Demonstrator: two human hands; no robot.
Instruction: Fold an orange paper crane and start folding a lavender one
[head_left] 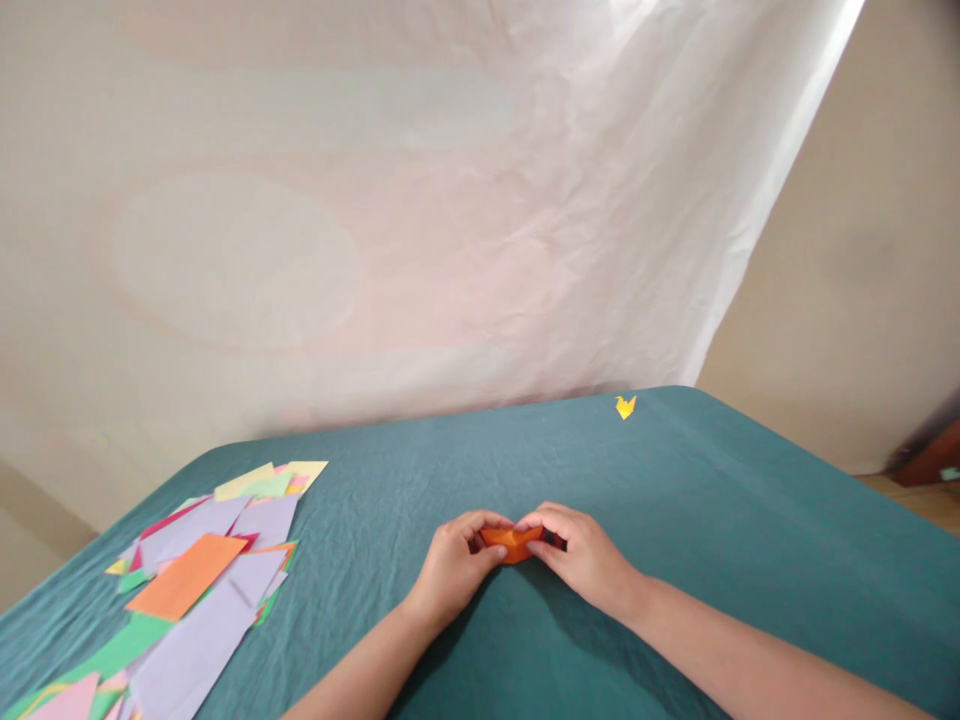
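A small folded piece of orange paper [512,543] lies low over the teal tablecloth [697,500], pinched from both sides. My left hand [454,569] grips its left end with curled fingers. My right hand [579,553] grips its right end the same way. The fingertips of both hands nearly meet over the paper and hide most of it.
A loose pile of coloured paper sheets [191,600], lilac, orange, green, yellow and pink, spreads over the table's left side. A tiny folded yellow paper figure [625,406] sits near the far edge. A white sheet [375,200] hangs behind the table.
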